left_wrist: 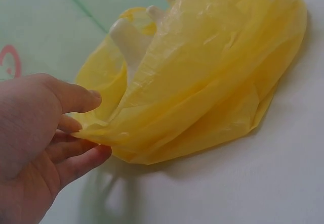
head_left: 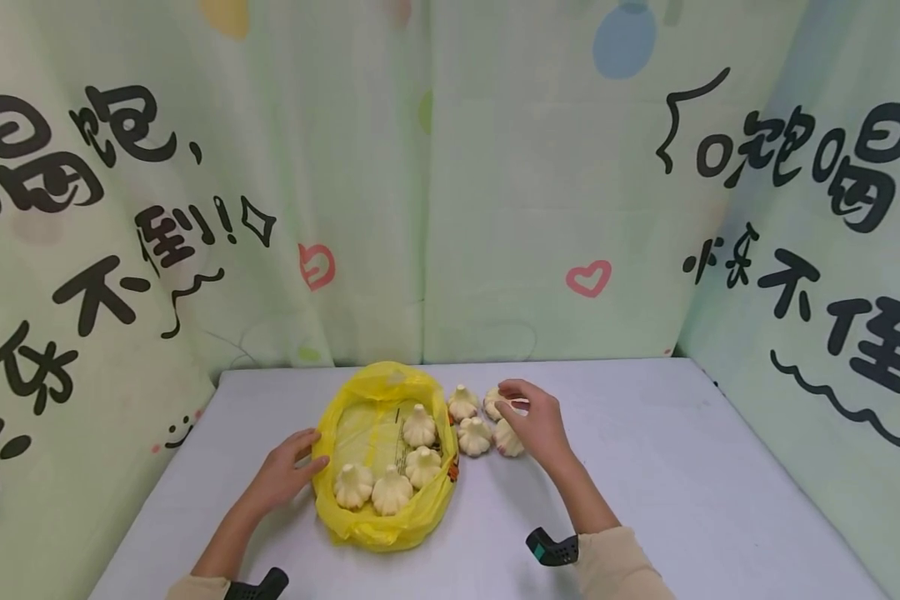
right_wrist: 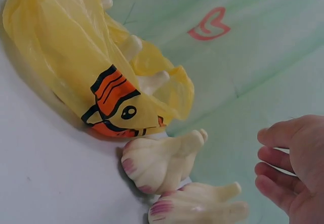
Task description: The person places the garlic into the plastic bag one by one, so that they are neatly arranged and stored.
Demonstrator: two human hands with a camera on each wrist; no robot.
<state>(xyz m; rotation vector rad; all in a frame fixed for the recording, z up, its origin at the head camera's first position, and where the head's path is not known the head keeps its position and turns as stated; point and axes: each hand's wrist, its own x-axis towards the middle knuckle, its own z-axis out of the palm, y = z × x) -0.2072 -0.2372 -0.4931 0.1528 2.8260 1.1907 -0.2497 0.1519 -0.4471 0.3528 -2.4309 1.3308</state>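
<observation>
A yellow plastic bag [head_left: 345, 533] lies on the table with its mouth spread wide, and several white garlic bulbs [head_left: 392, 492] sit inside it. My left hand [head_left: 288, 475] is at the bag's left rim; in the left wrist view its thumb and fingers [left_wrist: 83, 158] hold the edge of the film. More garlic bulbs [head_left: 474, 436] stand in a cluster just right of the bag. Over the far right bulb [head_left: 492, 403] of that cluster is my right hand [head_left: 536, 425]. Its fingers [right_wrist: 273, 159] are loosely bent with nothing between them in the right wrist view.
The pale table [head_left: 682, 500] stretches to both sides of the hands. Behind and beside it hangs a light green curtain [head_left: 495, 208] with black lettering and hearts. Each wrist wears a black device [head_left: 553, 548] near the beige sleeve.
</observation>
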